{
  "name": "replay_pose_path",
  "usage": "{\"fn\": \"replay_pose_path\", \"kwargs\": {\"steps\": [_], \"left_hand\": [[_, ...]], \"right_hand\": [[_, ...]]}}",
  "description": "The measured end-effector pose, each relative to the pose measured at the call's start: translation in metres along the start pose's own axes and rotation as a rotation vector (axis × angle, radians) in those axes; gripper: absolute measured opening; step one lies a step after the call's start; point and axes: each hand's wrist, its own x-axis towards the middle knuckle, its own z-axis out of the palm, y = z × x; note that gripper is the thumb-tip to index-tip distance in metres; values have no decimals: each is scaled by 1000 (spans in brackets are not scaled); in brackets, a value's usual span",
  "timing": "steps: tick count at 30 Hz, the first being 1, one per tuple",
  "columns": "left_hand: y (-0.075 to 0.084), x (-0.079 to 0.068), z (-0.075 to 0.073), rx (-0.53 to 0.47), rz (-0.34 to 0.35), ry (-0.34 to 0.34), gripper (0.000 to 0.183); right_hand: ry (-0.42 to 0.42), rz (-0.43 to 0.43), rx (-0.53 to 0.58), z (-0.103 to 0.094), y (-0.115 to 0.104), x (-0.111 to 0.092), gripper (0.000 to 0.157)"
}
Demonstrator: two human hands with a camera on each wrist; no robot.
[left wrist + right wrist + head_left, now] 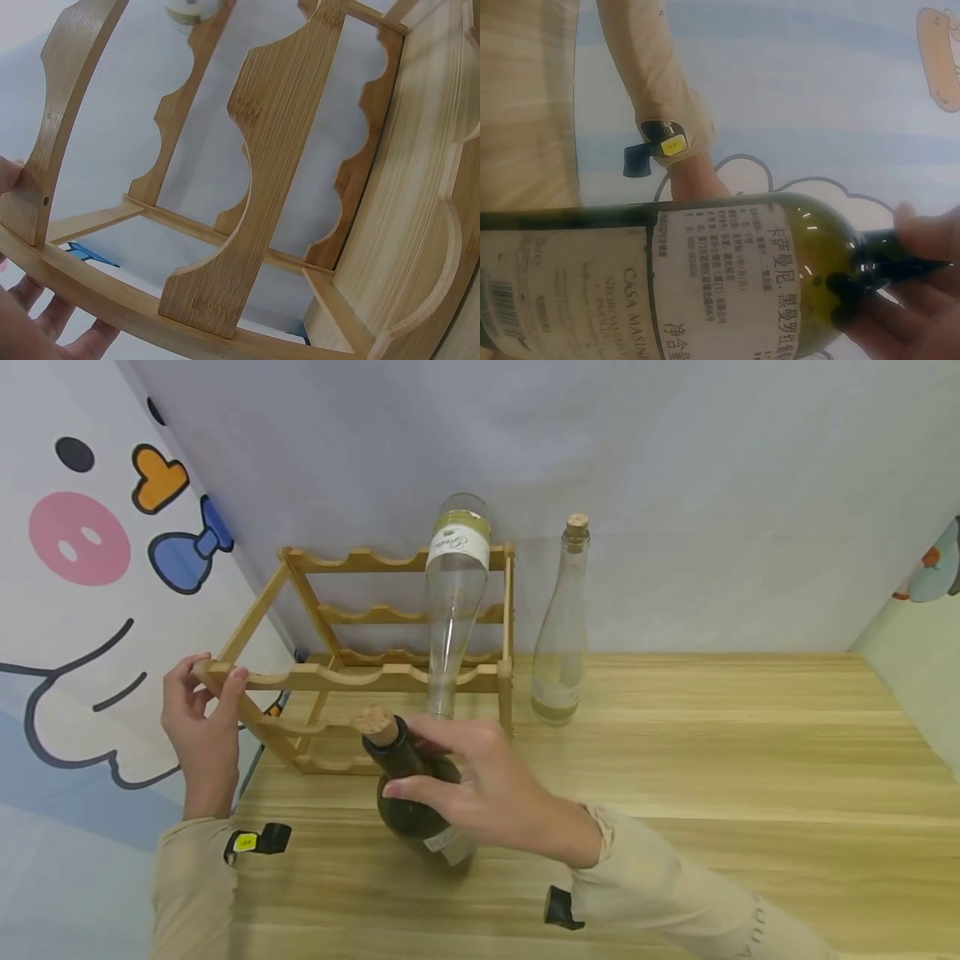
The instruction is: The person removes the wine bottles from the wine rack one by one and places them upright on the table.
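Note:
My right hand (pixel 487 785) grips a dark green wine bottle (pixel 416 806) round its neck, the cork (pixel 375 724) pointing up and leftward. In the right wrist view the labels on this green bottle (pixel 727 277) face the camera. My left hand (pixel 202 718) holds the front left top corner of a wooden wine rack (pixel 322 677); in the left wrist view its thumb and fingers (pixel 56 319) lie on either side of that corner. A clear bottle (pixel 456 602) lies in the rack's top tier near the right end, neck toward me.
A clear corked bottle (pixel 561 643) stands upright just right of the rack on the wood-grain table (pixel 712 793). Behind is a pale cloth wall (pixel 675 485), and a cartoon-printed cloth (pixel 82 618) hangs close along the left side.

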Motion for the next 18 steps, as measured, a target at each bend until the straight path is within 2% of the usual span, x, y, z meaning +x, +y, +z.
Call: {"fn": "replay_pose_path", "kwargs": {"steps": [8,18], "left_hand": [[0,-1,0,-9,-4,-3,45],[1,0,0,10,-6,7,45]], "right_hand": [[5,1,34,-14,-1,-6,39],[19,49,28,-30,-5,-13,37]]}}
